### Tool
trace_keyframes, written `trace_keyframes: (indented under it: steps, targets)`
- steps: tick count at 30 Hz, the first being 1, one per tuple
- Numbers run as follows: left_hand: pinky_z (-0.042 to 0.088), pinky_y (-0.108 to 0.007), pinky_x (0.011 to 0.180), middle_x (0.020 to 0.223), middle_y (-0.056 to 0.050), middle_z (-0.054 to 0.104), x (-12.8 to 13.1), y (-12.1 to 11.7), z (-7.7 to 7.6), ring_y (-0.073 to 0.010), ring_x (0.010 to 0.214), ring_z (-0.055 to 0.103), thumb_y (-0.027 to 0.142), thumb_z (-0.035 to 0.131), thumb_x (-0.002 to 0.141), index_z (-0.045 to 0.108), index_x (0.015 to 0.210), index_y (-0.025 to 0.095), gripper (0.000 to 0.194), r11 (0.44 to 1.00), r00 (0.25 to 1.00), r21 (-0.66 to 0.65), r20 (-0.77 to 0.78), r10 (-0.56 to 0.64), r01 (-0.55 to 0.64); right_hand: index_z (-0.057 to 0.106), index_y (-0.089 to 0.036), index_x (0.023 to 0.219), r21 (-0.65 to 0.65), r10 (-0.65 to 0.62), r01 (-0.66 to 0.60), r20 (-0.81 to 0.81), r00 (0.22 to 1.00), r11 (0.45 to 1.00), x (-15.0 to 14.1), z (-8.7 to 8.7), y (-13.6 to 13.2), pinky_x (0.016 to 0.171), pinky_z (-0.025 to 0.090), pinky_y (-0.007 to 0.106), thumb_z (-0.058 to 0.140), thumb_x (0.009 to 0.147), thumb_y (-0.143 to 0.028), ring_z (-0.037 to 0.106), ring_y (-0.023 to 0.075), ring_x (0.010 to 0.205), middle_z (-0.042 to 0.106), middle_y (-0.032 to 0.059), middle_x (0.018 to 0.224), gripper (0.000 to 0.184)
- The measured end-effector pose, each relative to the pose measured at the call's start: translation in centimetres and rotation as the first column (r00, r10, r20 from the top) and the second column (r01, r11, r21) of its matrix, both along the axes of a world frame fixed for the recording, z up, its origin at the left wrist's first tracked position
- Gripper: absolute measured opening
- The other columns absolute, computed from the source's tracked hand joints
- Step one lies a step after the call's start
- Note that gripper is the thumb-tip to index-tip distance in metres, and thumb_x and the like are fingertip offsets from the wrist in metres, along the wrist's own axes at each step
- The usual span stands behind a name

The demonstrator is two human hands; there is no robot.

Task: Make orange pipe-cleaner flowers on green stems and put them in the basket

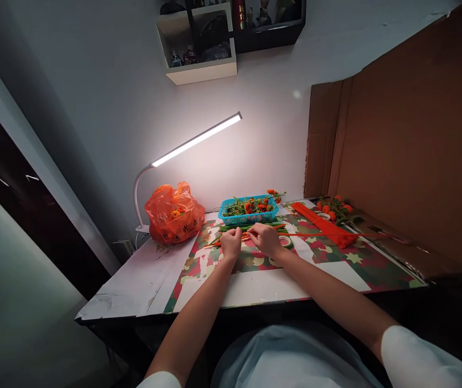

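Both of my hands are held close together just above the table, in front of the blue basket. My left hand (231, 243) is closed in a fist-like pinch, with an orange bit showing at its fingertips. The fingers of my right hand (265, 240) pinch an orange pipe cleaner (336, 234), whose long free end runs out to the right. Green pipe cleaners (281, 227) lie behind my hands, partly hidden by them. A roll of green tape (286, 242) lies beside my right wrist. To the right is a thick bundle of orange pipe cleaners (322, 223).
A blue basket (249, 218) holds orange flowers with green stems. An orange plastic bag (176, 218) stands left, by a lit lamp (198, 139). More orange flowers (334, 207) and a white tape roll (324, 216) lie at the back right, near a cardboard sheet (408, 145).
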State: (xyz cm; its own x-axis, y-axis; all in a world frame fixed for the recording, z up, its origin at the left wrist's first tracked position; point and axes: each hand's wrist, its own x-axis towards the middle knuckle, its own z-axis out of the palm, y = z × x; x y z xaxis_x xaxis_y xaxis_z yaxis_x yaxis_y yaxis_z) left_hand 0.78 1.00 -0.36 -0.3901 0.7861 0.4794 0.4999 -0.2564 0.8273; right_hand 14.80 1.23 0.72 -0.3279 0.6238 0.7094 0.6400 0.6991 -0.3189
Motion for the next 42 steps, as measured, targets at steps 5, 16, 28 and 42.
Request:
trace_keyframes:
  steps: [5, 16, 28, 42]
  targets:
    - [0.021, -0.023, 0.047, 0.043, 0.003, 0.027, -0.4, 0.5, -0.5, -0.0093, 0.046, 0.027, 0.041, 0.052, 0.072, 0.030, 0.041, 0.019, 0.043, 0.999, 0.992, -0.024, 0.120, -0.036, 0.039, 0.068, -0.019, 0.085, 0.052, 0.035, -0.037, 0.035, 0.999, 0.998, -0.1, -0.4, -0.2, 0.066, 0.037, 0.026, 0.053, 0.084, -0.018, 0.058, 0.0160, 0.072, 0.065, 0.0049, 0.078, 0.015]
    - [0.022, -0.023, 0.047, 0.044, 0.004, 0.028, -0.1, 0.3, -0.5, -0.0093, 0.047, 0.027, 0.042, 0.051, 0.076, 0.030, 0.043, 0.020, 0.045, 0.999, 0.989, -0.025, 0.147, -0.028, 0.032, 0.070, -0.019, 0.092, 0.000, 0.044, -0.044, -0.179, 0.983, 0.999, -0.9, -1.6, -0.6, 0.065, 0.041, 0.025, 0.055, 0.084, -0.021, 0.059, 0.0157, 0.069, 0.066, 0.0043, 0.075, 0.017]
    - [0.025, -0.024, 0.050, 0.049, 0.003, 0.032, 0.5, 0.9, -0.8, -0.0101, 0.051, 0.030, 0.058, 0.046, 0.077, 0.034, 0.051, 0.020, 0.048, 0.978, 0.962, 0.066, 0.180, -0.207, 0.198, 0.067, -0.020, 0.089, 0.017, 0.188, -0.190, -0.249, 0.950, 0.982, -1.0, -0.9, -1.1, 0.068, 0.041, 0.025, 0.047, 0.087, -0.021, 0.058, 0.0159, 0.075, 0.065, 0.0049, 0.081, 0.020]
    - [0.017, -0.023, 0.044, 0.045, 0.007, 0.025, 0.6, 1.4, -1.4, -0.0063, 0.043, 0.022, 0.067, 0.053, 0.070, 0.031, 0.051, 0.020, 0.055, 0.951, 0.890, 0.006, 0.351, -0.291, 0.308, 0.030, -0.021, 0.043, -0.284, -0.080, -0.091, -0.537, 0.840, 0.954, -0.5, -0.9, 0.0, 0.047, 0.022, 0.025, 0.055, 0.076, -0.053, 0.029, 0.0088, 0.044, 0.030, -0.0047, 0.042, 0.052]
